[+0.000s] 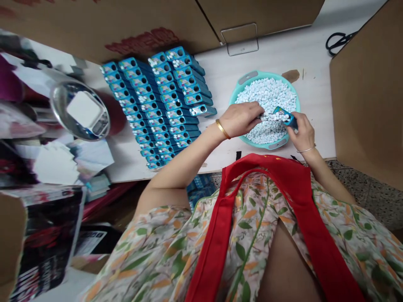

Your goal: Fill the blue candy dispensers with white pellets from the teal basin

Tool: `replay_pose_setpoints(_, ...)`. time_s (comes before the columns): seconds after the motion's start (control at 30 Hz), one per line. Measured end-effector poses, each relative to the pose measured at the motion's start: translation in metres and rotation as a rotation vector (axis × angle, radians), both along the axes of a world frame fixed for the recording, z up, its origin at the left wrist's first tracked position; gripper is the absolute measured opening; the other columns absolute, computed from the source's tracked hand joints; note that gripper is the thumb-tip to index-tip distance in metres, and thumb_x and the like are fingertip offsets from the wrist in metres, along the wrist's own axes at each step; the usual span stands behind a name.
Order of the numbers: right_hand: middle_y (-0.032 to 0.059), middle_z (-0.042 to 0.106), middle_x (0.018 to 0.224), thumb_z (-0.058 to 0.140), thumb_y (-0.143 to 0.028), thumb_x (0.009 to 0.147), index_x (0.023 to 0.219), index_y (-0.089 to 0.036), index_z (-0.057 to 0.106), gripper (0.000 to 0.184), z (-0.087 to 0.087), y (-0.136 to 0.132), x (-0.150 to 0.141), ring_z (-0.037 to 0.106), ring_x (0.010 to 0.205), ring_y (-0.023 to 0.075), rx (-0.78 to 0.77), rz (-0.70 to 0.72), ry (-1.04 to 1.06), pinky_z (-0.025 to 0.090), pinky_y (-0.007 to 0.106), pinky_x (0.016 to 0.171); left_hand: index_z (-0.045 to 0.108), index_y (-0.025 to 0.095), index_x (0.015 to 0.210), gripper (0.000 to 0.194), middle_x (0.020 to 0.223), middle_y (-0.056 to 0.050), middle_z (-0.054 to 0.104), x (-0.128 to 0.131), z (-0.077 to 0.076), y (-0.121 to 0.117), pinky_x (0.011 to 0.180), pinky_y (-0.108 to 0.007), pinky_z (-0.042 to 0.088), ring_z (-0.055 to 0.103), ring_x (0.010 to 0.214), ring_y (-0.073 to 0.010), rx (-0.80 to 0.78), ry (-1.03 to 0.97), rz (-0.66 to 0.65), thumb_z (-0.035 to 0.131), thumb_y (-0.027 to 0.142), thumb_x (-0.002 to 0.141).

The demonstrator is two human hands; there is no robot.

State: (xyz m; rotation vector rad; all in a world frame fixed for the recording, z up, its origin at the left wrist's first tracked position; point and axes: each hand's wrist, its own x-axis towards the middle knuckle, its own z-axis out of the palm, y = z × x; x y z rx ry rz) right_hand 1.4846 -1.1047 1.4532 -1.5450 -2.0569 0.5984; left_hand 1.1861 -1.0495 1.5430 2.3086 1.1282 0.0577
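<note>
My left hand (pixel 241 118) hovers over a teal basin (pixel 248 79) full of small white candies (pixel 267 96), its fingers curled round a clump of them. My right hand (pixel 300 131) grips a small blue box (pixel 285 116) at the basin's right rim, tilted toward the left hand. White candies lie along the box's open top between the two hands. A gold bangle circles the left wrist, a thin bracelet the right.
Rows of filled blue boxes (pixel 157 105) cover the white table (pixel 311 75) left of the basin. A metal scale bowl (pixel 80 111) and papers sit far left. Cardboard walls stand behind and at right (pixel 367 92). Black scissors (pixel 338 41) lie at the back right.
</note>
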Motion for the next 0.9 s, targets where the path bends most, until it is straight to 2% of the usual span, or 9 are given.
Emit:
replay_pose_setpoints(0.23, 0.0149, 0.074, 0.133, 0.053, -0.04, 0.102, 0.145, -0.024, 0.06, 0.046, -0.008, -0.001, -0.016, 0.071, 0.124, 0.0336, 0.001, 0.073, 0.029, 0.064, 0.055, 0.107, 0.074, 0.017, 0.114, 0.036, 0.101, -0.014, 0.07, 0.039, 0.058, -0.007, 0.089, -0.043, 0.055, 0.069, 0.107, -0.0295, 0.085, 0.146, -0.029, 0.039, 0.018, 0.109)
replay_pose_setpoints(0.3, 0.0151, 0.073, 0.133, 0.052, -0.039, 0.102, 0.146, -0.025, 0.06, 0.047, -0.009, -0.001, -0.015, 0.07, 0.125, 0.0341, -0.011, 0.072, 0.033, 0.063, 0.056, 0.109, 0.075, 0.017, 0.11, 0.038, 0.102, -0.015, 0.07, 0.041, 0.065, -0.01, 0.088, -0.044, 0.055, 0.069, 0.108, -0.0309, 0.099, 0.162, -0.03, 0.037, 0.018, 0.11)
replay_pose_setpoints(0.37, 0.0151, 0.072, 0.134, 0.053, -0.039, 0.102, 0.146, -0.025, 0.059, 0.047, -0.01, -0.001, -0.012, 0.07, 0.126, 0.0347, -0.021, 0.067, 0.042, 0.063, 0.057, 0.11, 0.074, 0.02, 0.111, 0.037, 0.106, -0.015, 0.071, 0.028, 0.06, -0.012, 0.089, -0.046, 0.055, 0.067, 0.11, -0.0324, 0.111, 0.174, 0.015, 0.037, 0.021, 0.109)
replay_pose_setpoints(0.47, 0.0144, 0.072, 0.134, 0.054, -0.041, 0.102, 0.144, -0.027, 0.059, 0.045, -0.009, -0.001, -0.004, 0.07, 0.127, 0.0345, -0.018, 0.054, 0.063, 0.063, 0.059, 0.11, 0.072, 0.024, 0.122, 0.031, 0.115, -0.015, 0.071, -0.013, 0.025, -0.016, 0.091, -0.049, 0.055, 0.066, 0.112, -0.0346, 0.103, 0.171, 0.154, 0.045, 0.028, 0.107)
replay_pose_setpoints(0.57, 0.0138, 0.073, 0.131, 0.056, -0.046, 0.103, 0.142, -0.027, 0.06, 0.043, -0.008, -0.002, 0.005, 0.071, 0.123, 0.0331, 0.011, 0.033, 0.092, 0.064, 0.057, 0.106, 0.069, 0.021, 0.126, 0.03, 0.12, -0.017, 0.071, -0.053, -0.033, -0.028, 0.093, -0.049, 0.055, 0.066, 0.114, -0.0362, 0.015, 0.233, 0.283, 0.05, 0.029, 0.104)
replay_pose_setpoints(0.63, 0.0137, 0.073, 0.129, 0.058, -0.05, 0.104, 0.141, -0.026, 0.06, 0.044, -0.007, -0.002, 0.01, 0.072, 0.12, 0.032, 0.035, 0.015, 0.107, 0.065, 0.055, 0.103, 0.068, 0.018, 0.125, 0.028, 0.125, -0.02, 0.071, -0.059, -0.071, -0.036, 0.093, -0.048, 0.055, 0.066, 0.116, -0.0367, -0.09, 0.293, 0.333, 0.054, 0.025, 0.101)
replay_pose_setpoints(0.7, 0.0133, 0.073, 0.127, 0.06, -0.053, 0.104, 0.14, -0.026, 0.06, 0.045, -0.005, -0.002, 0.014, 0.073, 0.117, 0.0313, 0.052, -0.002, 0.114, 0.065, 0.054, 0.101, 0.066, 0.016, 0.125, 0.027, 0.131, -0.022, 0.07, -0.043, -0.102, -0.041, 0.096, -0.046, 0.055, 0.066, 0.12, -0.036, -0.191, 0.31, 0.366, 0.055, 0.021, 0.101)
replay_pose_setpoints(0.77, 0.0126, 0.073, 0.126, 0.061, -0.055, 0.103, 0.139, -0.026, 0.06, 0.046, -0.004, -0.002, 0.017, 0.073, 0.114, 0.0306, 0.059, -0.019, 0.122, 0.066, 0.053, 0.099, 0.065, 0.016, 0.127, 0.026, 0.137, -0.023, 0.068, -0.014, -0.123, -0.039, 0.1, -0.045, 0.054, 0.065, 0.125, -0.0343, -0.246, 0.264, 0.396, 0.053, 0.019, 0.104)
replay_pose_setpoints(0.9, 0.0113, 0.072, 0.122, 0.063, -0.059, 0.102, 0.136, -0.026, 0.061, 0.048, -0.002, -0.003, 0.018, 0.073, 0.11, 0.0292, 0.06, -0.086, 0.131, 0.066, 0.052, 0.096, 0.061, 0.015, 0.135, 0.032, 0.146, -0.022, 0.065, 0.04, -0.144, -0.025, 0.108, -0.046, 0.052, 0.062, 0.132, -0.0331, -0.266, 0.119, 0.412, 0.047, 0.018, 0.107)
